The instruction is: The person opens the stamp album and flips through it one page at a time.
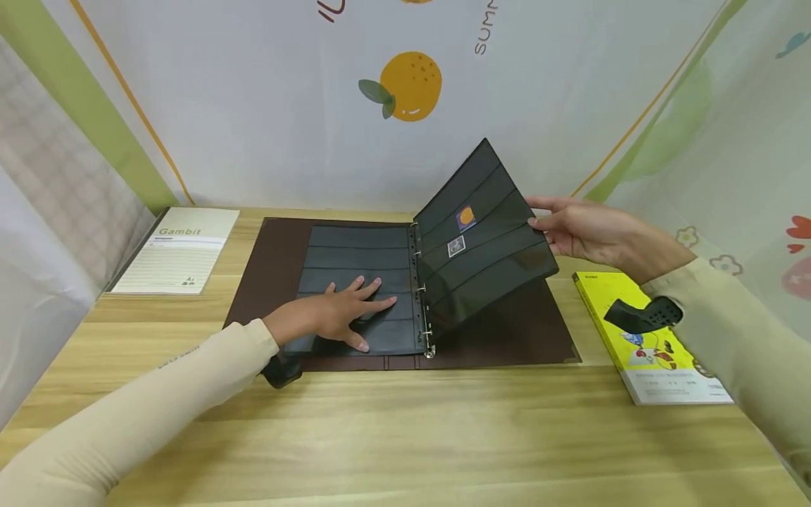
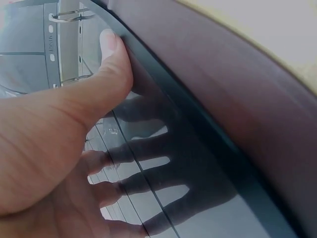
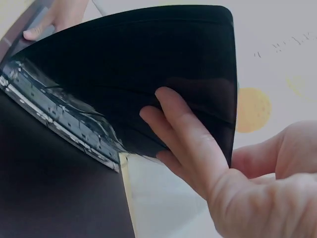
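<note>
Left hand (image 1: 336, 313) flat, fingers spread, pressing left pages (image 1: 355, 260) down so album (image 1: 507, 338) stays put; right hand (image 1: 586, 229) pinches lifted page (image 1: 488, 239) edge, tilted mid-turn.

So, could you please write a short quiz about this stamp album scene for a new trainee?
1. True or false: the left hand lies flat on the left pages of the album.
2. Which hand lifts the black page? A) left B) right C) neither
3. How many stamps show on the lifted page?

Key
1. True; its fingers are spread and straight.
2. B; the right hand holds the page's outer edge.
3. Two: an orange stamp and a grey stamp below it.
</note>
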`<state>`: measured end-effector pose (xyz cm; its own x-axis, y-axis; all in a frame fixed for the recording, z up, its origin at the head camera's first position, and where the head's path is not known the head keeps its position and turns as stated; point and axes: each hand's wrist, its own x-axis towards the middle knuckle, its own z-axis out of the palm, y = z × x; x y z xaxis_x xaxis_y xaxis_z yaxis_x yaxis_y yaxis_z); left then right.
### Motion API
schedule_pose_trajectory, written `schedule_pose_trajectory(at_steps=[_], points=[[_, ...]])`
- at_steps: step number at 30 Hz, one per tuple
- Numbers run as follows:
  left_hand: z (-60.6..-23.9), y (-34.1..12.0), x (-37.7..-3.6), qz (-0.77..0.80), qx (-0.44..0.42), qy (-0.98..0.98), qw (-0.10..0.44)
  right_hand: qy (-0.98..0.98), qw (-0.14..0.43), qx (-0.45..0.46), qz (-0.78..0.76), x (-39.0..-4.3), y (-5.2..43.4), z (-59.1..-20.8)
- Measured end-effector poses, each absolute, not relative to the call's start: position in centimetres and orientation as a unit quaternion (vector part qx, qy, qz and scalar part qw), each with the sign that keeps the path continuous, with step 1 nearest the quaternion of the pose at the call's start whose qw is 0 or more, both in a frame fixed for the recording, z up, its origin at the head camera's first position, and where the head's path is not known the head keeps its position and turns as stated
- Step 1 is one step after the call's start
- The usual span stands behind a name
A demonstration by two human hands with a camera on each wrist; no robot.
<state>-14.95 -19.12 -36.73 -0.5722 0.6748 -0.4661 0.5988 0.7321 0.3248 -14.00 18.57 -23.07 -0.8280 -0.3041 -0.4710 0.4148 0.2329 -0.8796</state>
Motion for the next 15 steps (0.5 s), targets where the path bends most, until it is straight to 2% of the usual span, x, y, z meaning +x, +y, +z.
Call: schedule_pose_trajectory(at_steps=[10, 15], points=[[-36.4, -18.9, -15.1, 0.057, 0.357, 0.887, 0.285, 0.702, 0.324, -0.001, -0.634, -14.0, 16.7, -22.0], [-35.3, -18.2, -14.2, 0.04, 0.332, 0.906, 0.261, 0.707, 0.326, 0.0, -0.628, -13.7, 16.2, -21.8]])
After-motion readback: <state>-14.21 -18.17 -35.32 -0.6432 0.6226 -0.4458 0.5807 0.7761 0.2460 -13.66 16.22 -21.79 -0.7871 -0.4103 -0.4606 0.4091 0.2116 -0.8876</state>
